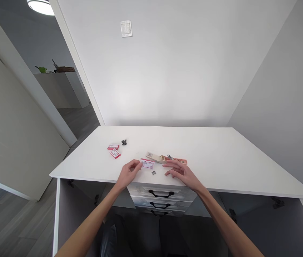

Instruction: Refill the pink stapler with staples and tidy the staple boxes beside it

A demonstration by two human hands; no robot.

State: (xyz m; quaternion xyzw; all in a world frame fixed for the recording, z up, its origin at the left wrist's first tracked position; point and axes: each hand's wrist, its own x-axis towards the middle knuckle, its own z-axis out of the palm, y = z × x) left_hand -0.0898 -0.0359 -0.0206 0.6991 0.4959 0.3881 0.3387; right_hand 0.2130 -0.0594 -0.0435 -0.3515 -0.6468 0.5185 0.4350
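Observation:
My left hand (129,172) pinches a small pink and white staple box (148,164) at its left end, just above the white desk (221,157). My right hand (178,170) hovers with fingers spread next to a beige stapler (155,157) lying opened out, its red base (179,161) stretched to the right. A small grey strip of staples (154,172) lies on the desk between my hands.
Two more red staple boxes (114,150) and a small black clip (124,142) lie at the desk's left. A drawer unit with black handles (161,194) stands under the desk front. A doorway opens on the left; walls close the back and right.

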